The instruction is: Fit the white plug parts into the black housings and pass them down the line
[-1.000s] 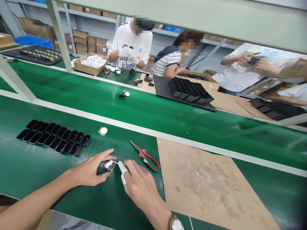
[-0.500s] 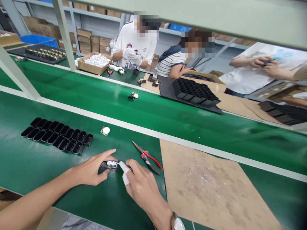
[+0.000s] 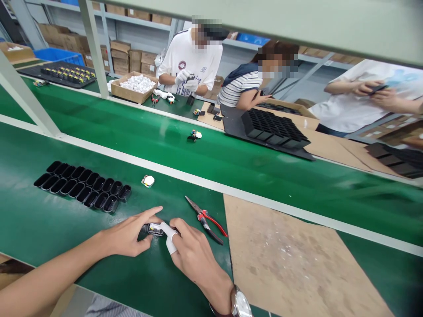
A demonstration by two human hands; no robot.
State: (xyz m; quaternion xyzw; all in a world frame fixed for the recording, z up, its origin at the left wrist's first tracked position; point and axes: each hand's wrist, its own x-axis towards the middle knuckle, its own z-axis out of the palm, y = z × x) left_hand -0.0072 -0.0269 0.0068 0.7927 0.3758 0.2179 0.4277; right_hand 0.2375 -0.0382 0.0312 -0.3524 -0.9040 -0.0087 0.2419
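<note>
My left hand [image 3: 134, 233] holds a small black oval case [image 3: 155, 229] on the green bench, thumb on the near side and fingers on the far side. White and yellow parts show inside its opening. Over the case's right end is my right hand [image 3: 191, 248], its index finger wearing a white finger cot [image 3: 169, 237] and pointing into the opening. The other right fingers are curled, and whatever they grip is hidden. A circuit board with a round white top [image 3: 148, 181] lies beyond my hands.
Black oval cases [image 3: 77, 189] stand in two rows at left. Red-handled long-nose pliers [image 3: 205, 219] lie right of my hands, beside a cardboard sheet [image 3: 291, 259]. Across the green conveyor belt [image 3: 158, 132], which carries a small board assembly [image 3: 194, 135], several people work.
The right index finger has moved slightly left over the case, and the thin white tip seen before is now hidden. The assembly on the belt has shifted right.
</note>
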